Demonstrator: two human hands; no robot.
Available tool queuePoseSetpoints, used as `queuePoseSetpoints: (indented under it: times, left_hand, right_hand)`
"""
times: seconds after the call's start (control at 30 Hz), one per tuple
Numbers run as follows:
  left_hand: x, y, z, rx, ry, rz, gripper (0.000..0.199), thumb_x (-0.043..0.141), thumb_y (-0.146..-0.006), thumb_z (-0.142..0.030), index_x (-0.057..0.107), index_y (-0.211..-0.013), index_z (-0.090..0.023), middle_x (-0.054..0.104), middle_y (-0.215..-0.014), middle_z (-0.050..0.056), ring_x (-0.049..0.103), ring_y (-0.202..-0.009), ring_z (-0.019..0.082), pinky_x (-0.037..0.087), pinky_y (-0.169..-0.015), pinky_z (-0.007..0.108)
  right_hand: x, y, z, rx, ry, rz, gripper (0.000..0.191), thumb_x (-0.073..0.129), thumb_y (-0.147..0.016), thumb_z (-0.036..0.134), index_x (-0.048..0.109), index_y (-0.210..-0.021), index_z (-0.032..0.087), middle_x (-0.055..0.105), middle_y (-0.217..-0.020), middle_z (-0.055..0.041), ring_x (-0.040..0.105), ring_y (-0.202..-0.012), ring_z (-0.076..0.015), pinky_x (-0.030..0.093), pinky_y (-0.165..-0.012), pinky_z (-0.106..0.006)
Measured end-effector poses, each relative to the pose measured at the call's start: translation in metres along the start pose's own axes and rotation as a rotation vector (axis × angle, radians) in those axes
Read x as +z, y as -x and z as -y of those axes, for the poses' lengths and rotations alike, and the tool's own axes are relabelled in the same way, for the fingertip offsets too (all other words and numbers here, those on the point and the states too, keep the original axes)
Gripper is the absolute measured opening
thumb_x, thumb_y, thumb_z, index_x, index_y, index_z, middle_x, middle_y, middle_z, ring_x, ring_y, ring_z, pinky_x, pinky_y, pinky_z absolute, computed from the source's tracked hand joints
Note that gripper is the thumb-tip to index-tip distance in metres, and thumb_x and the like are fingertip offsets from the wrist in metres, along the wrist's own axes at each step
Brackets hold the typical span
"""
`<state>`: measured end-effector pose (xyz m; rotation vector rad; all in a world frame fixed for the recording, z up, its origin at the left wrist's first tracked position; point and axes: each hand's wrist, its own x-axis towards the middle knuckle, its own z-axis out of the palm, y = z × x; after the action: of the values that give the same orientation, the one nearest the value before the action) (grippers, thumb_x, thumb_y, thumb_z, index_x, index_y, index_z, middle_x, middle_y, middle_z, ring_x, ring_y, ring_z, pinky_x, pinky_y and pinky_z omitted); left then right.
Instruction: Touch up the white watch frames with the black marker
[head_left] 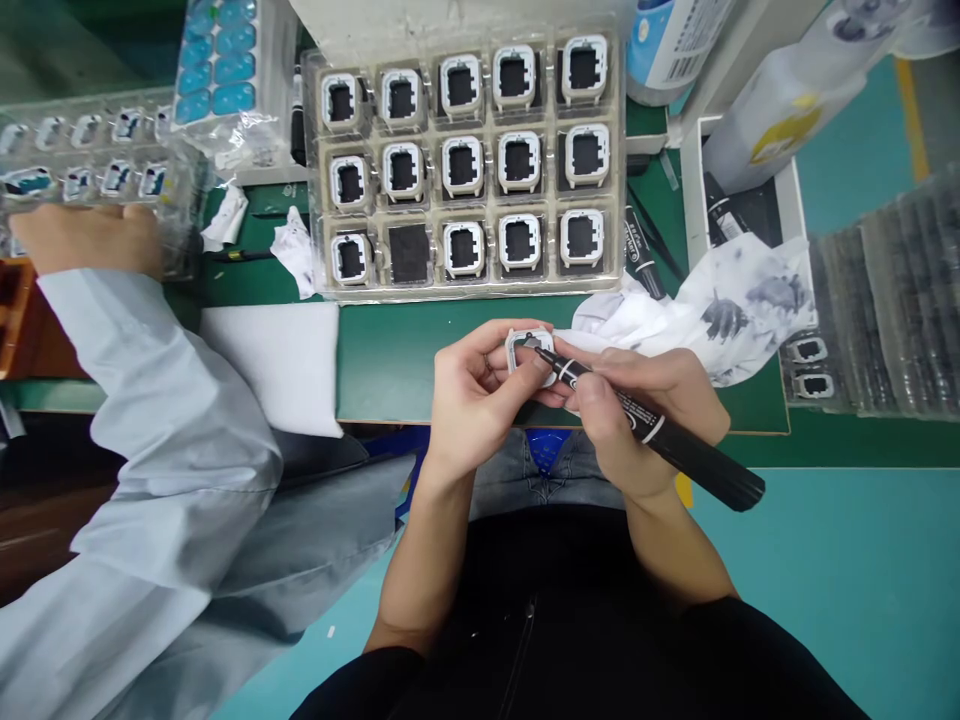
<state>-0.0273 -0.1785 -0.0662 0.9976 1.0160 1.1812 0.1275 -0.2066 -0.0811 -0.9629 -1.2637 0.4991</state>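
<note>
Between the fingers and thumb of my left hand (484, 395) is a small white square frame (517, 345) with rounded corners, held above the front edge of the green table. My right hand (637, 405) grips a black marker pen (675, 445), its tip at the inner edge of the frame. The fingers of my right hand also come close to the frame's right side. Just beyond my hands lies a clear plastic tray (465, 290) with rows of similar white frames; one pocket (409, 252) in its front row shows only dark backing.
A stained white cloth (720, 310) and another marker (643, 250) lie to the right. Bottles (795, 110) stand at the back right, near stacked trays (885, 300). At left, a co-worker's hand (90, 240) rests over another parts tray; a white foam sheet (277, 355) lies between us.
</note>
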Motion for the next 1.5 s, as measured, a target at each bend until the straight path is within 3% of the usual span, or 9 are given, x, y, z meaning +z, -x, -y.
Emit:
queuePoseSetpoints:
  times: [0.13,0.3,0.43,0.8,0.9,1.03,1.23,1.37,1.5]
  left_hand:
    - [-0.001,-0.002,0.001,0.003,-0.016,0.014,0.039,0.106,-0.083,-0.041,0.087,-0.111,-0.020,0.082,-0.083,0.001,0.080,-0.068,0.016,0.073,-0.066,0.026]
    - [-0.006,-0.005,0.002,0.024,-0.058,0.055,0.044,0.103,-0.086,-0.053,0.084,-0.111,-0.023,0.083,-0.090,0.002,0.081,-0.075,0.018,0.073,-0.070,0.028]
    - [-0.006,-0.007,0.000,0.057,-0.088,0.057,0.041,0.104,-0.086,-0.052,0.084,-0.108,-0.024,0.084,-0.098,0.003,0.083,-0.085,0.019,0.072,-0.076,0.029]
    - [-0.009,-0.007,0.003,0.126,-0.062,0.106,0.017,0.092,-0.096,-0.025,0.087,-0.112,-0.026,0.087,-0.114,0.003,0.084,-0.093,0.017,0.072,-0.084,0.027]
    - [-0.007,-0.005,0.001,0.076,-0.061,0.069,0.023,0.097,-0.091,-0.031,0.086,-0.109,-0.024,0.087,-0.104,0.003,0.084,-0.086,0.018,0.073,-0.078,0.028]
    - [-0.001,-0.001,-0.001,-0.022,-0.064,0.002,0.032,0.103,-0.083,-0.033,0.084,-0.106,-0.022,0.079,-0.078,-0.002,0.077,-0.063,0.016,0.072,-0.063,0.028]
    - [0.003,-0.001,0.001,0.007,-0.062,-0.010,0.030,0.101,-0.083,-0.032,0.082,-0.104,-0.021,0.079,-0.076,-0.002,0.078,-0.062,0.017,0.072,-0.063,0.028]
    - [0.005,-0.002,0.005,0.037,-0.047,-0.031,0.039,0.102,-0.084,-0.045,0.082,-0.108,-0.021,0.082,-0.089,0.001,0.083,-0.071,0.019,0.074,-0.069,0.030]
    - [-0.005,-0.007,-0.007,0.158,-0.129,-0.108,0.034,0.100,-0.088,-0.044,0.085,-0.109,-0.022,0.081,-0.087,0.000,0.081,-0.074,0.018,0.071,-0.071,0.030]
  right_hand:
    - [0.000,-0.001,0.002,0.038,-0.010,0.012,0.016,0.086,-0.097,0.018,0.087,-0.111,0.025,0.094,-0.115,-0.0052,0.093,-0.087,-0.0278,0.081,-0.079,-0.043]
    - [-0.002,0.001,0.000,-0.011,-0.058,0.011,0.022,0.087,-0.096,0.017,0.084,-0.115,0.027,0.094,-0.113,-0.0042,0.093,-0.098,-0.0325,0.082,-0.081,-0.047]
    - [-0.001,0.000,-0.002,-0.068,-0.045,0.014,0.012,0.085,-0.096,0.017,0.082,-0.101,0.028,0.093,-0.100,-0.0021,0.093,-0.096,-0.0335,0.082,-0.080,-0.049]
    - [0.001,-0.003,-0.002,-0.100,-0.084,0.032,0.020,0.082,-0.094,0.010,0.082,-0.102,0.028,0.091,-0.092,-0.0012,0.094,-0.096,-0.0353,0.083,-0.086,-0.052]
    - [0.000,-0.002,-0.002,-0.085,-0.098,0.040,0.022,0.084,-0.094,0.011,0.082,-0.109,0.028,0.092,-0.096,-0.0017,0.093,-0.091,-0.0319,0.083,-0.089,-0.051]
    - [-0.001,0.002,-0.003,-0.017,-0.009,0.030,0.021,0.087,-0.095,0.019,0.083,-0.113,0.028,0.093,-0.117,-0.0054,0.092,-0.084,-0.0275,0.082,-0.081,-0.046]
    - [0.001,0.006,-0.007,-0.037,0.015,0.009,0.018,0.087,-0.098,0.023,0.080,-0.113,0.029,0.093,-0.119,-0.0045,0.093,-0.091,-0.0262,0.080,-0.080,-0.041]
    - [0.004,0.006,-0.005,0.038,-0.019,-0.096,0.009,0.083,-0.104,0.032,0.077,-0.109,0.028,0.093,-0.108,-0.0050,0.092,-0.089,-0.0279,0.078,-0.076,-0.043]
    - [0.006,0.003,-0.002,0.046,-0.017,-0.279,0.012,0.084,-0.105,0.037,0.076,-0.109,0.029,0.087,-0.095,0.0008,0.080,-0.062,-0.0181,0.069,-0.060,-0.036]
